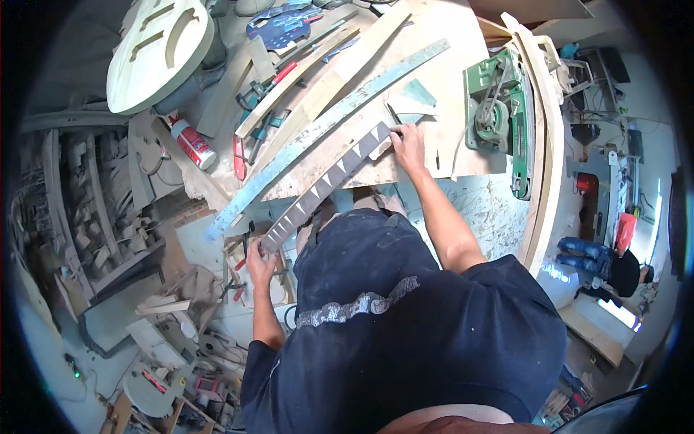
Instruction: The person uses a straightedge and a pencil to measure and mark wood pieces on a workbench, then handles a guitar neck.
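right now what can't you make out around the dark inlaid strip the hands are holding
- Head view, left hand: its grip on the fretboard strip's lower end, fingers curl under.
- Head view, right hand: what its fingertips press, hidden beneath them.
- Head view: the workbench's near edge, covered by the dark shirt.

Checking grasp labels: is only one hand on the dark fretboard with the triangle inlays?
No. The left hand grips the lower end of the fretboard and the right hand presses on its upper end over the workbench.

Fretboard across the workbench edge, long strip behind it, bottle left, machine right.
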`<state>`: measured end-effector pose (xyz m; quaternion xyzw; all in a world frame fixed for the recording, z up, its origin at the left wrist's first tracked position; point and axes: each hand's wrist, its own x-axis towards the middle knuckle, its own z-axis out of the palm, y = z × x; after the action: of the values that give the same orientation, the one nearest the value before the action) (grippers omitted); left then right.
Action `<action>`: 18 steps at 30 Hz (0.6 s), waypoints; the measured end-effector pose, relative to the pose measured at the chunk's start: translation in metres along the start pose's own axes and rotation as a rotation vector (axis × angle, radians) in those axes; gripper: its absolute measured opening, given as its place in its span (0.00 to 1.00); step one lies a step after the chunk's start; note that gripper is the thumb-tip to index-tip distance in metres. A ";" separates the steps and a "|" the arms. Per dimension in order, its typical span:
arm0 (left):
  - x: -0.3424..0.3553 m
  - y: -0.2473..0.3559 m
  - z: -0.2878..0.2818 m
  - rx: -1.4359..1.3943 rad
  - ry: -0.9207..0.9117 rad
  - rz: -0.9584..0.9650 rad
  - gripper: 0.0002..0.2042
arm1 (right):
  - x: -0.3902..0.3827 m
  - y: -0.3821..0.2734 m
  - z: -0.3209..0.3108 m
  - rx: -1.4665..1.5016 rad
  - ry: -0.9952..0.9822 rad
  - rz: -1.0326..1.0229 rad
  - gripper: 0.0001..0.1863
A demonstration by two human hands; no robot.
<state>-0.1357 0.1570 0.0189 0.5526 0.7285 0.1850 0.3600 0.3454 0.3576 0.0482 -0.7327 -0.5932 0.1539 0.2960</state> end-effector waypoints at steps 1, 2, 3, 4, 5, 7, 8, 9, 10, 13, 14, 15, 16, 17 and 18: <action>0.001 -0.003 0.000 -0.016 0.006 0.013 0.27 | 0.001 0.001 0.001 -0.022 -0.001 -0.016 0.09; 0.002 -0.005 0.000 -0.035 0.015 0.023 0.28 | 0.002 0.001 0.001 -0.044 -0.005 -0.036 0.10; 0.003 -0.006 0.001 -0.041 0.015 0.036 0.29 | 0.002 0.001 0.002 -0.040 -0.006 -0.032 0.10; 0.002 -0.009 0.000 -0.035 0.015 0.035 0.29 | 0.002 0.001 0.002 -0.053 -0.005 -0.040 0.10; 0.003 -0.006 0.001 -0.040 0.002 0.029 0.29 | 0.004 0.002 0.001 -0.070 0.001 -0.049 0.09; 0.003 -0.002 0.001 -0.042 -0.012 0.026 0.29 | 0.006 0.003 0.003 -0.050 0.003 -0.045 0.09; 0.002 0.000 0.001 0.005 -0.002 0.022 0.29 | 0.007 0.003 0.002 -0.034 0.006 -0.044 0.08; 0.002 0.002 0.001 0.053 0.008 0.017 0.30 | 0.008 0.002 0.001 -0.035 0.011 -0.041 0.08; 0.003 0.004 0.001 0.054 0.005 0.024 0.30 | 0.007 0.001 0.000 -0.037 0.004 -0.037 0.08; 0.000 -0.004 0.002 0.051 0.006 -0.045 0.30 | 0.009 -0.004 0.001 -0.042 -0.014 -0.028 0.07; 0.000 -0.002 0.001 0.054 0.005 -0.042 0.30 | 0.009 -0.003 0.001 -0.050 -0.025 -0.019 0.06; 0.000 0.000 0.001 0.044 -0.013 -0.059 0.30 | 0.009 -0.003 0.000 -0.049 -0.022 -0.016 0.06; 0.000 0.002 0.001 0.034 -0.031 -0.077 0.30 | 0.010 -0.002 0.000 -0.050 -0.018 -0.022 0.07; -0.001 0.008 0.000 0.035 -0.030 -0.080 0.30 | 0.010 -0.002 0.001 -0.052 -0.020 -0.031 0.07; -0.001 0.021 -0.001 0.208 -0.016 -0.078 0.31 | 0.010 -0.001 -0.001 -0.054 -0.017 -0.027 0.07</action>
<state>-0.1221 0.1633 0.0341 0.5598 0.7619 0.0900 0.3132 0.3479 0.3665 0.0509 -0.7312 -0.6093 0.1400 0.2730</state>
